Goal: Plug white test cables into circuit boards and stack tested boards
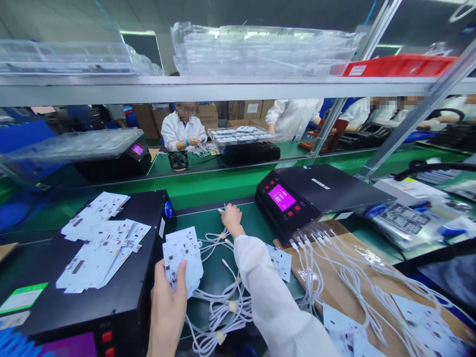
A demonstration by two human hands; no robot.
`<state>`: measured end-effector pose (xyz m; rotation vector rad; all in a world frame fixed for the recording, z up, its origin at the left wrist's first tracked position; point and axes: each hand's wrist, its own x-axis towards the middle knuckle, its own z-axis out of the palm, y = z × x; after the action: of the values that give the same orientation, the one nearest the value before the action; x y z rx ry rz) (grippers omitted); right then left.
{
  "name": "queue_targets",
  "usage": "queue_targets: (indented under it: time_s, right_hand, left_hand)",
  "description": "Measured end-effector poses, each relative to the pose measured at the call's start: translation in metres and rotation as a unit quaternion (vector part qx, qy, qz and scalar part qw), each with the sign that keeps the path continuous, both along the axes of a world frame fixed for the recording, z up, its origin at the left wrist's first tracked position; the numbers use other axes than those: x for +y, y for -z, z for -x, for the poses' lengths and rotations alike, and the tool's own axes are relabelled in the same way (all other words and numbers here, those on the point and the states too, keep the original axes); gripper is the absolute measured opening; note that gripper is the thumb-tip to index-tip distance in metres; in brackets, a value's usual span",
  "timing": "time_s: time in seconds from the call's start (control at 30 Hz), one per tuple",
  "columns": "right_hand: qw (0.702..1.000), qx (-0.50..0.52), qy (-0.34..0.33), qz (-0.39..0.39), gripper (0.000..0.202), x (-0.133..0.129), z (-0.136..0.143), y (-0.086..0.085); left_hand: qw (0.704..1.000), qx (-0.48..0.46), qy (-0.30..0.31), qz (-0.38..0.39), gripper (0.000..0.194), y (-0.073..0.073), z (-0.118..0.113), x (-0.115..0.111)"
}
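My left hand (pixel 169 302) grips a small stack of white circuit boards (pixel 184 260), thumb on the front face, held upright over the bench. My right hand (pixel 232 219) reaches to the back of the green bench top, its fingers closed on a small white piece that looks like the end of a white cable. Bundled white cables (pixel 230 307) with pale ties lie coiled below and between my hands. Another white circuit board (pixel 279 262) lies flat to the right of my right sleeve, partly covered by it.
Loose boards (pixel 100 253) lie on a black box (pixel 122 317) at left. A black tester (pixel 282 198) with a lit magenta screen stands at right, white cables (pixel 349 277) plugged into it. A shelf (pixel 223 91) carries clear trays overhead. Co-workers (pixel 184 129) sit across the bench.
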<state>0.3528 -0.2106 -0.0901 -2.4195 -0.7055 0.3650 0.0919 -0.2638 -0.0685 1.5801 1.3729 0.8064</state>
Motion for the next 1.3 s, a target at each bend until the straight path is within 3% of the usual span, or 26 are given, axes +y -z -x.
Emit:
queue_targets:
  time_s: [0.17,0.3,0.4,0.73,1.3]
  right_hand:
    - [0.98,0.011,-0.171,-0.102,0.012,-0.009,0.0,-0.007]
    - [0.929,0.041,-0.299,-0.216,0.018,-0.035,0.016,-0.029]
    - [0.887,0.094,-0.35,-0.287,0.023,-0.056,0.028,-0.041]
    - [0.889,0.125,-0.331,-0.291,0.024,-0.077,0.033,-0.045]
    - [0.887,0.107,-0.334,-0.299,0.029,-0.084,0.034,-0.039]
  left_hand:
    - [0.998,-0.045,-0.048,-0.02,0.052,0.009,-0.012,0.005]
    - [0.99,-0.102,-0.084,-0.05,0.05,0.015,-0.024,0.006]
    - [0.982,-0.169,-0.079,-0.04,0.054,0.018,-0.028,0.006]
    - [0.967,-0.243,-0.07,-0.012,0.057,0.016,-0.029,0.004]
    - [0.968,-0.244,-0.057,0.001,0.054,0.019,-0.026,0.005]
